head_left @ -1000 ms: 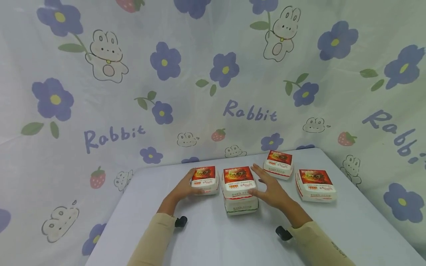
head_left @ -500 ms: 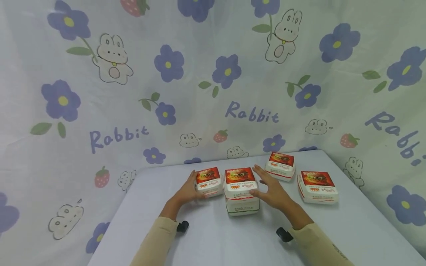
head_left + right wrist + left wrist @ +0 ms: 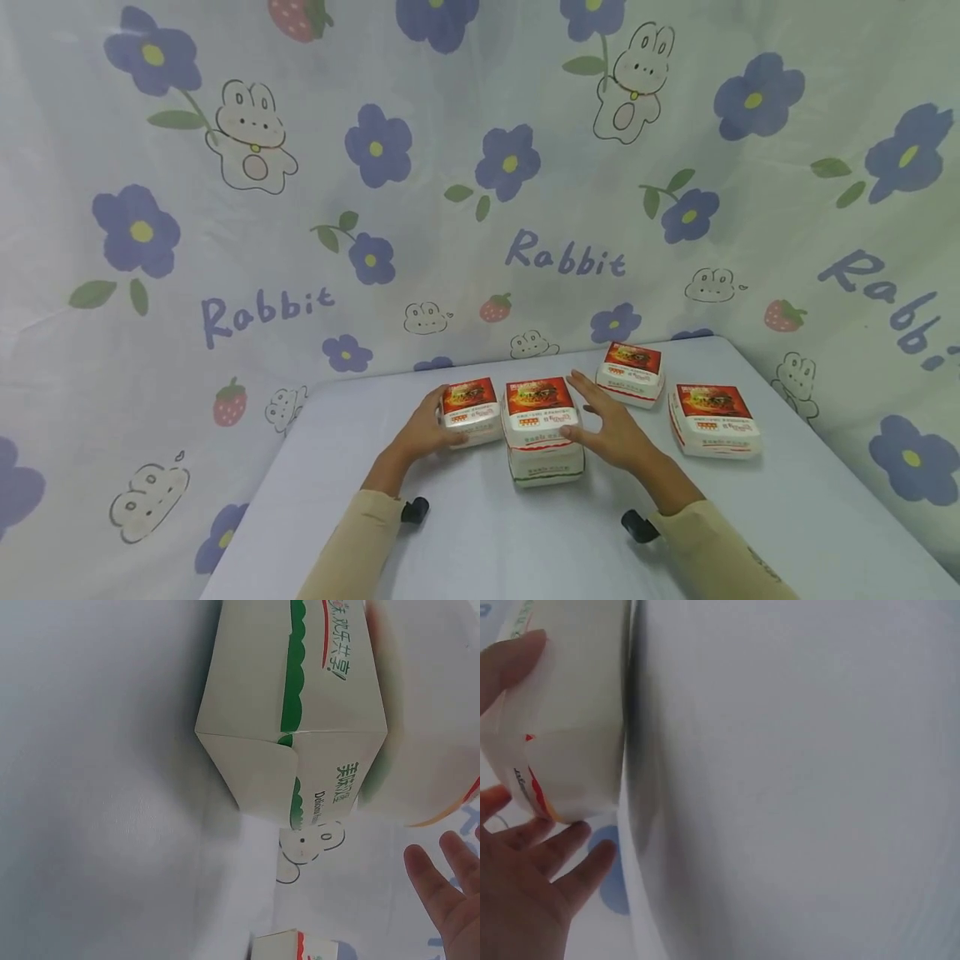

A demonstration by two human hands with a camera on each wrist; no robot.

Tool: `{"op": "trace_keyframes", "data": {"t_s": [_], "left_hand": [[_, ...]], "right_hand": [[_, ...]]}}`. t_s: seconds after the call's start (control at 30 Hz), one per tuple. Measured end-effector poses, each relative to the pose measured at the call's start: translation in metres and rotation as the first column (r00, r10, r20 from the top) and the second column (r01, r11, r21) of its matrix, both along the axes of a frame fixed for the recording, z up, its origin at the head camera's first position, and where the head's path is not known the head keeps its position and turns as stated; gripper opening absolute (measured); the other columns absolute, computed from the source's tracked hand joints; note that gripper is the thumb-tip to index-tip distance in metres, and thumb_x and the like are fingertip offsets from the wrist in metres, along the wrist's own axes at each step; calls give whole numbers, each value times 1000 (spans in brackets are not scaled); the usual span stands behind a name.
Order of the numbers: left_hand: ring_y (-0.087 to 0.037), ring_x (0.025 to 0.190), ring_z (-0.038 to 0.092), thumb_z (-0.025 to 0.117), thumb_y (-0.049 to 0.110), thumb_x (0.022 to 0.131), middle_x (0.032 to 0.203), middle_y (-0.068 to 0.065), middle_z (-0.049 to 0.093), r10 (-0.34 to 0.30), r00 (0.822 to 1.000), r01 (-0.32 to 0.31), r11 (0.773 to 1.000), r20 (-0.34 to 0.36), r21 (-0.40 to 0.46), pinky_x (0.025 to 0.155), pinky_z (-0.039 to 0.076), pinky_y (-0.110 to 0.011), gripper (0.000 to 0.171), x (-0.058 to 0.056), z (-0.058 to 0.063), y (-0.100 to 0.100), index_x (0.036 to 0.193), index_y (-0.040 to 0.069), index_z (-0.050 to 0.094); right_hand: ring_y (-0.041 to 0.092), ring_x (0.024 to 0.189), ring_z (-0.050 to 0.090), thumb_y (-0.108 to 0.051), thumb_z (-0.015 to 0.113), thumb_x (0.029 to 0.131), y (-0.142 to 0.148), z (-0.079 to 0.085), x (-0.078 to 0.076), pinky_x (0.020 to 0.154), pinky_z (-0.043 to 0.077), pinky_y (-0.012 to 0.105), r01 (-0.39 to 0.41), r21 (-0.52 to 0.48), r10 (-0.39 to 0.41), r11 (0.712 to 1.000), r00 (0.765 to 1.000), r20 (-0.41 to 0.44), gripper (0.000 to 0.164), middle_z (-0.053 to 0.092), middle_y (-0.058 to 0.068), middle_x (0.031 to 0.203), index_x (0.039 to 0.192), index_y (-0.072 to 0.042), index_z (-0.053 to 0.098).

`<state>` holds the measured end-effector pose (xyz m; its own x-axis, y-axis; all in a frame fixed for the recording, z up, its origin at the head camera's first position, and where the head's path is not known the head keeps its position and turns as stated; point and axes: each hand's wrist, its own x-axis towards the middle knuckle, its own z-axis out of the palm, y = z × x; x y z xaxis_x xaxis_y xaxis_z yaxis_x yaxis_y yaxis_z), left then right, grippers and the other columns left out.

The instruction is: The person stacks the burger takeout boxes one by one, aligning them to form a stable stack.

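Left box (image 3: 472,408) on tabletop (image 3: 465,533), just left of stack (image 3: 543,432); cannot tell if touching. Left hand (image 3: 422,429) grips left box, fingers clamped on it, thumb on near side. Stack: upper box (image 3: 538,406) squarely over green-edged lower box (image 3: 547,470). Right hand (image 3: 618,432) at stack's right side, fingers apart; thumb contact with upper box unclear. Back box (image 3: 632,373) behind stack, rightward; right box (image 3: 716,418) well right of stack. Printed cloth (image 3: 442,217) behind stack.
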<state>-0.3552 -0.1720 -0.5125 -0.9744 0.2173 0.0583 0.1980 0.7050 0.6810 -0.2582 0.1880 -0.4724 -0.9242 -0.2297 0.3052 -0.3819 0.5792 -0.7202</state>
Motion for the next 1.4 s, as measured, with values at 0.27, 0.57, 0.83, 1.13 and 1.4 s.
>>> {"op": "trace_keyframes", "data": {"t_s": [0.27,0.57,0.83,1.13,1.4], "left_hand": [[-38,136,35,88,48,62,152,-17,33,17,999,-15,999,-29,49,106,31,-61,122,0,18,-7,156,13,19],[-37,140,28,87,49,63,156,-15,26,16,996,-10,998,-88,66,107,28,-62,127,4,59,-5,157,15,9],[-35,138,33,86,55,62,154,-12,31,9,985,9,995,-174,99,104,32,-62,123,8,84,4,156,18,16],[-32,137,34,80,64,64,153,-7,31,-23,969,48,994,-246,94,102,35,-63,119,18,101,17,156,21,18],[-30,139,31,78,62,68,156,-3,27,-77,952,109,990,-296,94,103,34,-62,114,26,114,39,156,25,15]], "right_hand": [[39,128,47,-63,67,80,-1,4,-2,97,44,56,1,27,-1,1000,1000,-17,92,19,2,161,155,-29,27],[38,129,46,-64,67,80,0,7,-3,98,43,56,-2,44,2,999,1000,9,93,17,0,161,155,-31,24],[41,127,48,-63,67,80,-1,12,-2,98,42,59,-6,32,6,999,1000,4,91,19,1,161,155,-31,27],[42,128,47,-62,67,81,-3,15,-1,98,42,59,-15,36,14,999,1000,11,90,18,1,161,155,-31,25],[41,130,44,-63,66,81,-5,23,-3,96,41,63,15,49,-18,999,998,61,89,23,3,160,155,-37,23]]}}
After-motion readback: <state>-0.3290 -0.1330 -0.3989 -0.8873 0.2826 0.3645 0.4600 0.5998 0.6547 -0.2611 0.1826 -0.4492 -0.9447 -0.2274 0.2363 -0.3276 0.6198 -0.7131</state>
